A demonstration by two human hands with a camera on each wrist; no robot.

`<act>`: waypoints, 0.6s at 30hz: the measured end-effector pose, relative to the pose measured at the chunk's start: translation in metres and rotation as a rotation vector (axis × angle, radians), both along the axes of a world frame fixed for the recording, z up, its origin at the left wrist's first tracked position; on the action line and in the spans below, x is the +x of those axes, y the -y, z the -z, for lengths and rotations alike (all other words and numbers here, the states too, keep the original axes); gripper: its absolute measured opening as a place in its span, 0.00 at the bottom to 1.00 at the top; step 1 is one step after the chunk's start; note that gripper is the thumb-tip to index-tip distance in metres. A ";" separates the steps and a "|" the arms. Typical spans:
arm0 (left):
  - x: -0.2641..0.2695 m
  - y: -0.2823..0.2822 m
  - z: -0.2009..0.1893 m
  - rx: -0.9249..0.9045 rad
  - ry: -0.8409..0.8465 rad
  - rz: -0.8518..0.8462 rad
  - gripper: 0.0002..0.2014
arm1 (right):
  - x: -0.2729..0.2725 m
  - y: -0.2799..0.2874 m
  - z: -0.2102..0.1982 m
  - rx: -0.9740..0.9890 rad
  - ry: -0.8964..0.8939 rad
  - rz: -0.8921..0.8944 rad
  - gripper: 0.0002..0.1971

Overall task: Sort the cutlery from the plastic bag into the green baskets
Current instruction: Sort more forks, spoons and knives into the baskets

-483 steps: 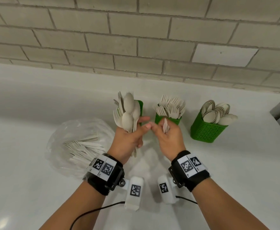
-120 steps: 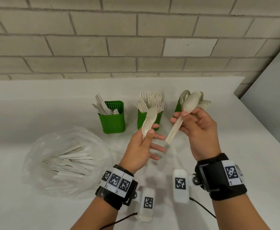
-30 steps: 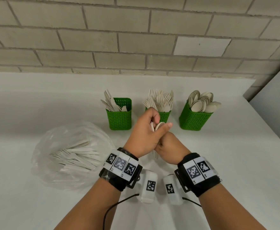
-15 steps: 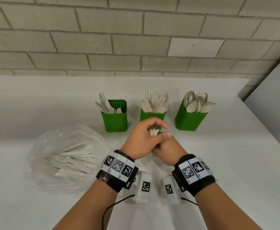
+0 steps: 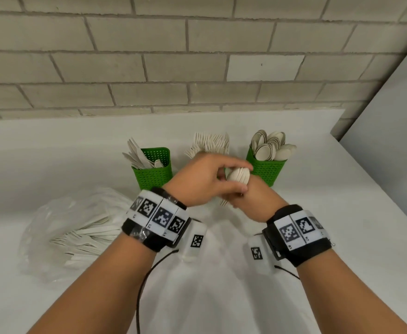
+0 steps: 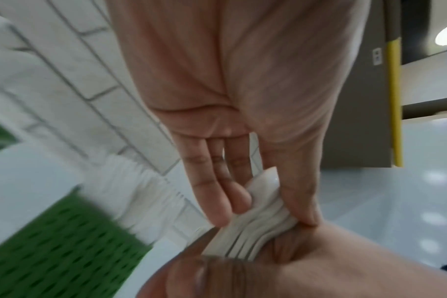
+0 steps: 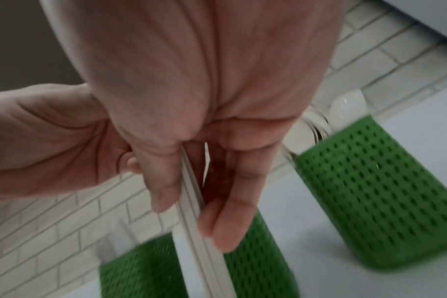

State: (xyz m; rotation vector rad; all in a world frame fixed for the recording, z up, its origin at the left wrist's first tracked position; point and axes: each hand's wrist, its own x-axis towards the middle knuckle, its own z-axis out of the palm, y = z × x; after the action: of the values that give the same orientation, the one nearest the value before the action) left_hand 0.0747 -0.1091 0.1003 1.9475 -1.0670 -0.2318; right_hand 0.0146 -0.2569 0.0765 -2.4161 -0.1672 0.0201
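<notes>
Both hands hold one stack of white spoons (image 5: 239, 175) just in front of the green baskets. My left hand (image 5: 232, 189) reaches over from the left and pinches the spoon bowls (image 6: 258, 217) between thumb and fingers. Beneath it, my right hand (image 5: 252, 200) grips the bundled handles (image 7: 199, 221) between thumb and fingers. The left basket (image 5: 153, 172) holds knives and the right basket (image 5: 267, 171) is full of spoons. The hands hide the middle basket, and only its forks (image 5: 209, 144) show. The clear plastic bag (image 5: 77, 227) with more cutlery lies at the left.
The baskets stand in a row on a white counter (image 5: 342, 237) near a grey brick wall (image 5: 197, 56). A pale panel (image 5: 390, 116) bounds the counter on the right. A black cable (image 5: 144, 285) runs from my left wristband toward the front edge.
Both hands have moved up and away with the stack and now cover the middle basket. The spoon bowls now show between my left thumb and fingers.
</notes>
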 end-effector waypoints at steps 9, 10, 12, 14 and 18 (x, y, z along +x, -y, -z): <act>0.034 0.082 -0.095 -0.074 0.386 0.031 0.20 | 0.039 0.078 -0.091 -0.142 0.158 0.281 0.02; 0.039 0.091 -0.098 -0.090 0.387 0.031 0.20 | 0.043 0.085 -0.096 -0.145 0.158 0.283 0.05; 0.048 0.107 -0.097 -0.102 0.376 0.010 0.19 | 0.048 0.097 -0.101 -0.120 0.155 0.273 0.11; 0.055 0.121 -0.092 -0.084 0.364 -0.009 0.19 | 0.054 0.108 -0.099 -0.099 0.153 0.256 0.09; 0.066 0.139 -0.074 -0.031 0.370 -0.053 0.19 | 0.071 0.129 -0.077 -0.115 0.119 0.211 0.07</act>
State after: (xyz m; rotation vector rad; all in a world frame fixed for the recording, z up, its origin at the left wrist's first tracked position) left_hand 0.1404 -0.2486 0.1745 2.0339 -1.2417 0.1814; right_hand 0.0857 -0.3857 0.1530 -2.5384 0.0368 -0.2165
